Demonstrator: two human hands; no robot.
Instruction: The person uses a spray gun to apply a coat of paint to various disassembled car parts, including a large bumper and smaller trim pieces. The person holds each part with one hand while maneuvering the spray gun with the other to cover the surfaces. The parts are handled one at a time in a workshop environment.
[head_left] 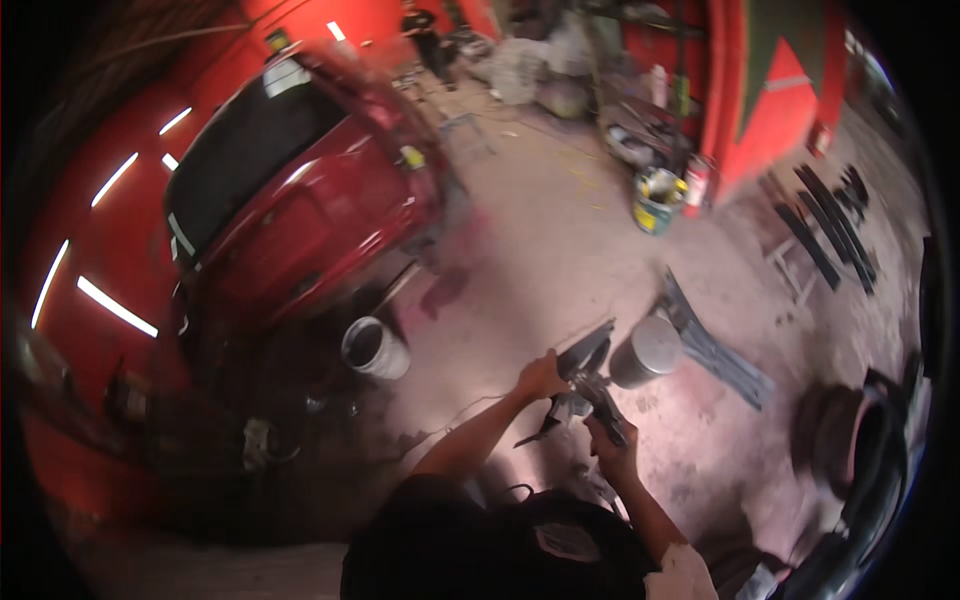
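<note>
My left hand point(543, 378) is closed on the edge of a dark, angular panel piece point(588, 348) held out in front of me over the floor. My right hand point(612, 446) wraps round the dark handle of a pistol-shaped tool point(592, 388) that looks like a spray gun. The tool's metallic front meets or overlaps the panel piece; blur hides whether they touch. A pale grey part and a thin dark strip show below the tool, and I cannot make out what they belong to.
A grey drum point(647, 352) stands just beyond my hands, beside a long grey panel point(722, 350). A white bucket point(375, 347) is left, near a red car point(330, 200). Dark strips point(825, 228) lie on a stand at right. A person point(428, 42) stands far back.
</note>
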